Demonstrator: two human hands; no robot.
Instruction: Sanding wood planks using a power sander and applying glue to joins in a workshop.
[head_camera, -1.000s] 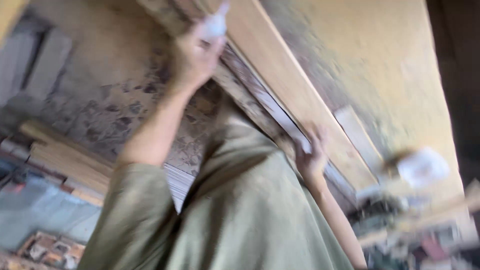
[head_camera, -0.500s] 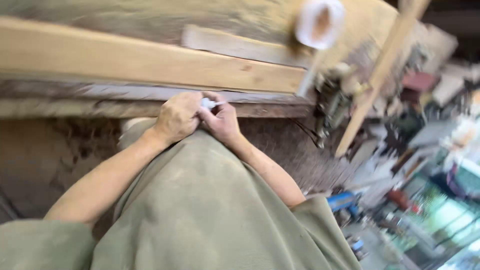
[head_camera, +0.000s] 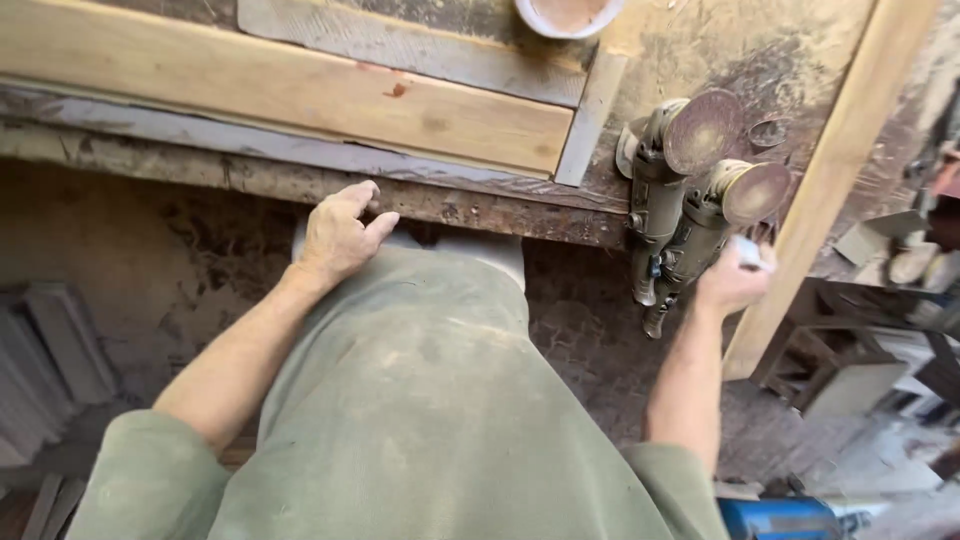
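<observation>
Right hand (head_camera: 728, 283) holds white tube (head_camera: 748, 252) beside sanders (head_camera: 690, 200).

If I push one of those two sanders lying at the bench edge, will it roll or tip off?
The nearer sander would probably pivot rather than roll, since its flat round disc sticks out sideways. Its tail seems to overhang the workbench edge, so a push toward you may tip it off. It looks dense and heavy for its size.

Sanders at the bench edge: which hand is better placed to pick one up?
Right, probably. The right hand sits just beside the two disc sanders, though it seems to hold a small white thing. The left hand rests at the workbench edge, well away.
</observation>
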